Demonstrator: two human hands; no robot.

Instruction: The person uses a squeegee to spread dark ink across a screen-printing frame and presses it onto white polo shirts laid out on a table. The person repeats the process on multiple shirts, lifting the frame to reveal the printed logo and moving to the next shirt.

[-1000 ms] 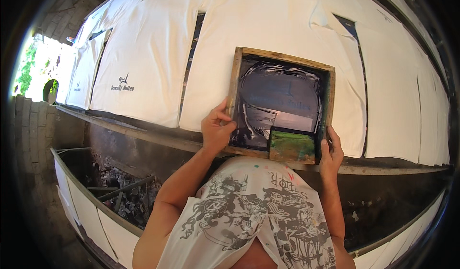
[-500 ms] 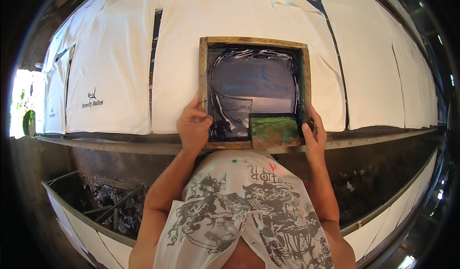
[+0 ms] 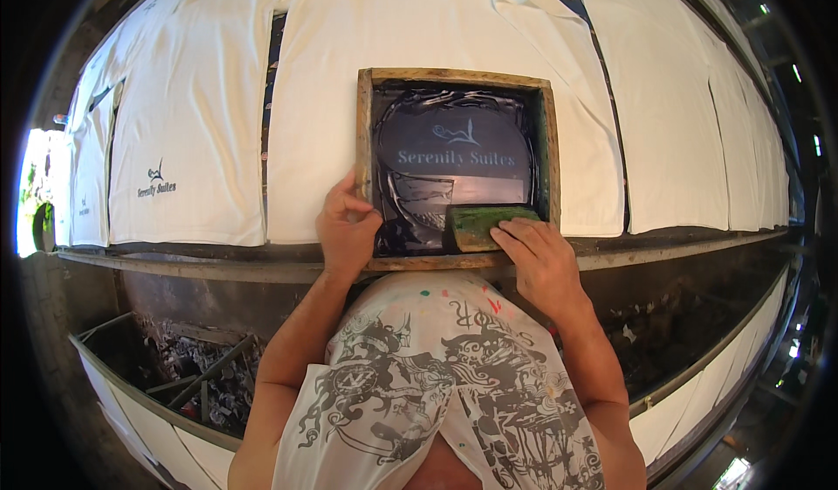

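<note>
A wooden-framed printing screen (image 3: 454,75) lies flat on a white cloth (image 3: 319,132) in front of me. Dark ink is smeared around the inside of its mesh, and a figure with lettering shows in the middle. My left hand (image 3: 347,235) is closed on the frame's left side, near the lower corner. At the lower right inside the frame, a green-stained squeegee (image 3: 471,230) leans with its blade edge hidden. My right hand (image 3: 543,261) grips its right part, fingers over the top; the thumb is hidden.
More white cloths lie along the table to both sides; one on the left carries a dark printed design (image 3: 156,181). A ledge (image 3: 218,266) runs along the table's near edge. Behind me on the left stands a bin-like space with crumpled scraps (image 3: 223,385).
My right hand has left the frame's right side and taken hold of the squeegee, which now tilts more upright. The design in the mesh shows more clearly. My left hand stays at the frame.
</note>
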